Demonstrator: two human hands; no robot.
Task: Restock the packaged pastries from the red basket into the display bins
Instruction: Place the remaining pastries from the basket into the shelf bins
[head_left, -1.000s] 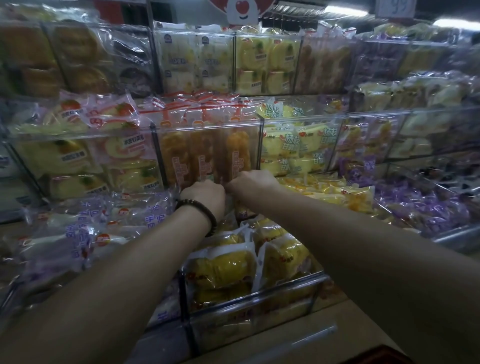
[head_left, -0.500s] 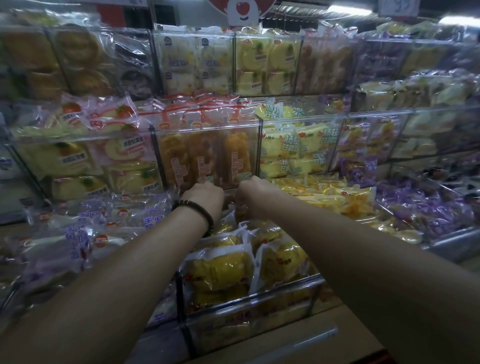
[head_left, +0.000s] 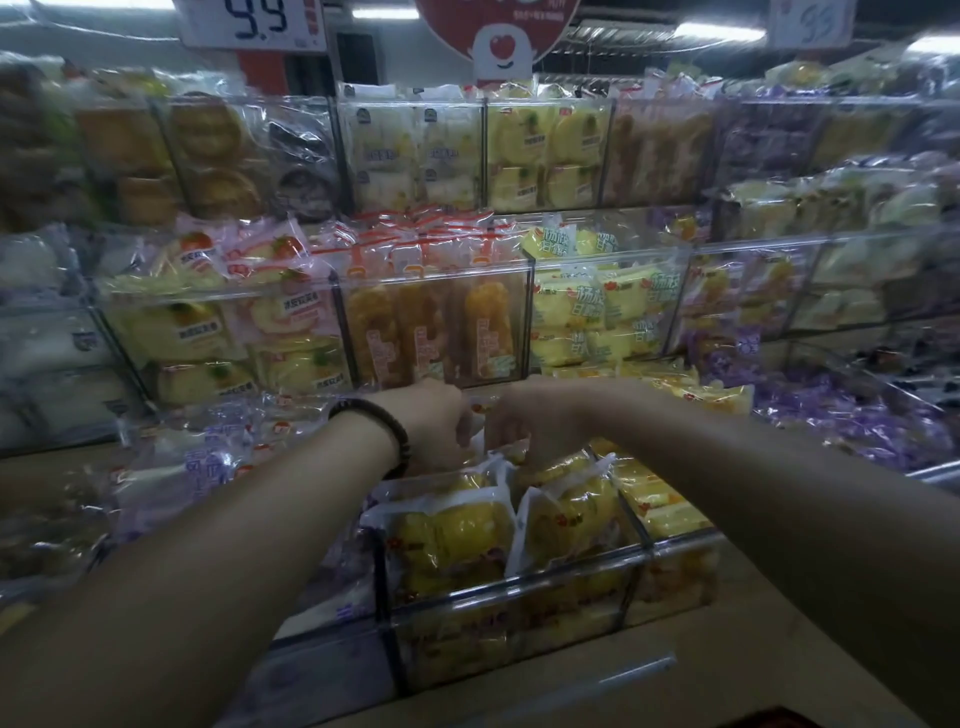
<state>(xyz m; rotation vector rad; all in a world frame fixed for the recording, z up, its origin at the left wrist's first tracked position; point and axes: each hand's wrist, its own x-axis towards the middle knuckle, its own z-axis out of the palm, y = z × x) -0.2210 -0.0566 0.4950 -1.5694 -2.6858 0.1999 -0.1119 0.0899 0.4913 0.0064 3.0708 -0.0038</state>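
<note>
Both arms reach forward and slightly down, almost parallel, and meet over the far end of a clear display bin (head_left: 519, 597) that stands near the front edge of the wooden counter (head_left: 597, 696). The left hand (head_left: 431, 418), with a dark beaded bracelet (head_left: 387, 434) on its wrist, is turned back-upward, its fingers curled down and pinching the pale wrapper of a packet (head_left: 477, 434) that sits between the two hands at the back of the bin. The right hand (head_left: 537, 418) is just beside it, also back-upward with the wrist bent; its fingers curl down toward the same packet, but the tips are hidden behind the hand, so whether it has a hold cannot be told. Nearer the front wall of the bin, yellow packaged pastries (head_left: 452, 535) stand upright in two rows, below and in front of the hands. Directly behind the hands, one tier up, a second clear bin (head_left: 436, 283) holds long orange pastries (head_left: 485, 332) standing on end against its front wall.
</note>
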